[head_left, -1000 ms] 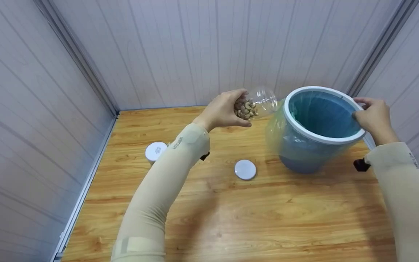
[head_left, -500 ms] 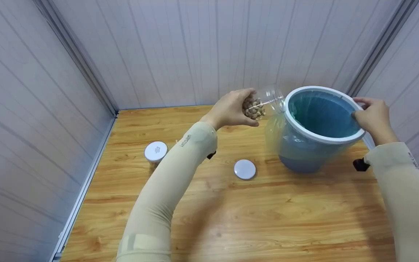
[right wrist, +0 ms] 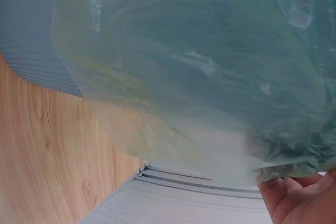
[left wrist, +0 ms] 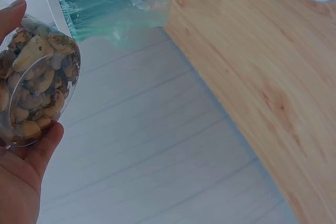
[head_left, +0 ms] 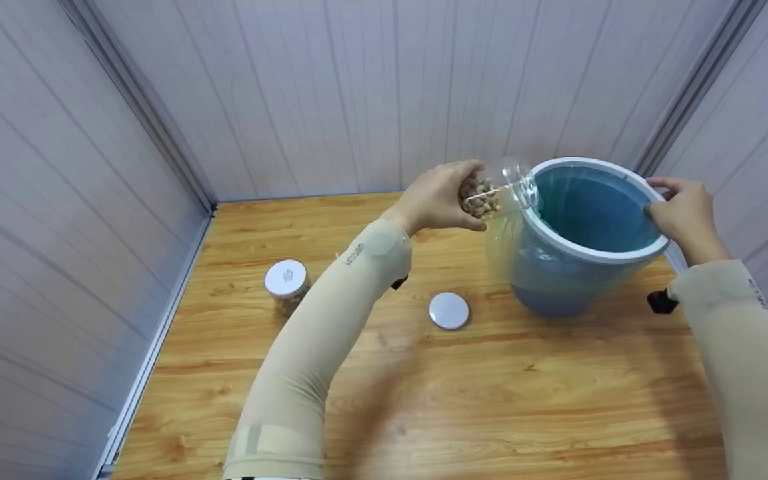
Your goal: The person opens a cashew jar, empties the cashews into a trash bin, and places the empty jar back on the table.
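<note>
My left hand (head_left: 441,200) grips a clear jar (head_left: 516,190) that lies tipped on its side, its uncapped mouth right at the near-left part of the bin's rim. Nuts (left wrist: 39,85) that look like cashews are heaped in the jar's bottom end, seen through its base in the left wrist view. The trash bin (head_left: 591,256) is blue with a white rim and stands tilted. A thin green-yellow bag (right wrist: 173,77) lines it and hangs over its outside. My right hand (head_left: 684,217) pinches the bin's right rim together with the bag's edge.
A white round lid (head_left: 449,311) lies on the wooden table (head_left: 491,400) in front of the bin. Another jar (head_left: 287,283) with a white lid stands at the left, partly behind my left sleeve. Pale panel walls (head_left: 357,87) close off the back and both sides.
My left hand has carried the tipped jar rightward, from beside the bin to its rim. The capped jar shows more from behind my sleeve. My right hand and the bin have stayed put.
</note>
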{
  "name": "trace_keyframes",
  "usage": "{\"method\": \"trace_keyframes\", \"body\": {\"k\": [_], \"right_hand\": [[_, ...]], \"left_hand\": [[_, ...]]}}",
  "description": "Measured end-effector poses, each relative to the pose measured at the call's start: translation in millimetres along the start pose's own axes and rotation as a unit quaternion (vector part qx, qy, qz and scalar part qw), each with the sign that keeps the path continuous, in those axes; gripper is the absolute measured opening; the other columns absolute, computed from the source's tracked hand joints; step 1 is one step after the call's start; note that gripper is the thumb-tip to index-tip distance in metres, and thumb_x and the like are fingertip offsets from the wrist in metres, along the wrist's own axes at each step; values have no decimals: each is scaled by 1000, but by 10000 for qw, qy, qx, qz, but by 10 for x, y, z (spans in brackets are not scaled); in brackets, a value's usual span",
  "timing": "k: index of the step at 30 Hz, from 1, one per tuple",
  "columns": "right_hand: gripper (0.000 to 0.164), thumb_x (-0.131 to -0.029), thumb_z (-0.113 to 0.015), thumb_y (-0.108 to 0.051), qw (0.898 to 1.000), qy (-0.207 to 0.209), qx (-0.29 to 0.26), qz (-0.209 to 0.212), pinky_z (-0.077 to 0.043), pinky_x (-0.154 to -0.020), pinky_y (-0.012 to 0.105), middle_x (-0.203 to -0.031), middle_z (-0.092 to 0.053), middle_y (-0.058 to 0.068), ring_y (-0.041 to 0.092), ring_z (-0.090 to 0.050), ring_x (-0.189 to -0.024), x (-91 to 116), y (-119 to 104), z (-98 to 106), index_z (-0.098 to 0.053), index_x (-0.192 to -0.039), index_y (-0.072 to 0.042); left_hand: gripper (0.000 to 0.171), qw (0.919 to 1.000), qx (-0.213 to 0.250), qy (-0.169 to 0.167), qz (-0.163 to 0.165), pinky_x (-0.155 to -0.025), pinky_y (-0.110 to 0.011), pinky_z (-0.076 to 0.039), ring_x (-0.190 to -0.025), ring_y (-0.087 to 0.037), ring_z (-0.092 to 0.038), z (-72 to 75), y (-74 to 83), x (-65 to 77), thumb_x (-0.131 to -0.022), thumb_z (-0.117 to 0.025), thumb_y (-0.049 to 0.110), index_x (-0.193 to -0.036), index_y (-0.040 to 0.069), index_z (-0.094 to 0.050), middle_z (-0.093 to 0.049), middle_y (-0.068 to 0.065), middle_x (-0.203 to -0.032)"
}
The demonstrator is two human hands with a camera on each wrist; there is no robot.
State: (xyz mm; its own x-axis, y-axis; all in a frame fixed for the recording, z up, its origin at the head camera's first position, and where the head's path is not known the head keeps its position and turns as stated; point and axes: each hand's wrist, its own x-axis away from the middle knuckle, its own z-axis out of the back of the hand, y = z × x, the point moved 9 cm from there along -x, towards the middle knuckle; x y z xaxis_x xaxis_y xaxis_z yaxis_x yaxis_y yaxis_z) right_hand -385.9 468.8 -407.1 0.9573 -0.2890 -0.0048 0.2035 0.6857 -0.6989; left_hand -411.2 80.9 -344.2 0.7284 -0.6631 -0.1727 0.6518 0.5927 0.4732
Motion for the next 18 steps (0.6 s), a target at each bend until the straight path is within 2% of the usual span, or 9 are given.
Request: {"method": "trace_keyframes", "body": {"k": [3, 7, 13, 18], "right_hand": [[56, -106, -52, -4, 10000, -12, -19, -19, -62, -78, 26, -129, -59, 28, 16, -69, -88, 9, 2, 1, -49, -162, -5], [56, -106, -53, -4, 10000, -21, -34, -61, -63, -70, 18, -129, -59, 29, 17, -69, -89, 20, 9, -1, -49, -162, -5], [57, -105, -54, -3, 10000, 32, -24, -22, -56, -59, 10, -124, -59, 28, 10, -66, -81, 25, -1, -6, -49, -162, -3], [57, -105, -54, -2, 10000, 45, -11, 25, -52, -57, 7, -121, -59, 26, 8, -64, -79, 17, -25, -17, -49, -162, -3]], "left_hand": [[103, 10000, 8, -15, -17, -120, -33, -46, -137, -17, -60, -17, 26, -24, -80, -97, 43, -163, 11, -46, -62, -3, -153], [104, 10000, 18, -65, -34, -121, -32, -46, -138, -16, -60, -33, 55, -51, -80, -98, 44, -163, 11, -45, -61, -3, -154], [107, 9999, 50, -121, -58, -119, -32, -47, -135, -15, -61, -45, 70, -75, -78, -99, 48, -163, 11, -45, -62, -3, -151], [109, 9999, 92, -130, -55, -118, -32, -49, -134, -16, -63, -43, 71, -82, -78, -98, 51, -163, 9, -45, -64, -5, -149]]}}
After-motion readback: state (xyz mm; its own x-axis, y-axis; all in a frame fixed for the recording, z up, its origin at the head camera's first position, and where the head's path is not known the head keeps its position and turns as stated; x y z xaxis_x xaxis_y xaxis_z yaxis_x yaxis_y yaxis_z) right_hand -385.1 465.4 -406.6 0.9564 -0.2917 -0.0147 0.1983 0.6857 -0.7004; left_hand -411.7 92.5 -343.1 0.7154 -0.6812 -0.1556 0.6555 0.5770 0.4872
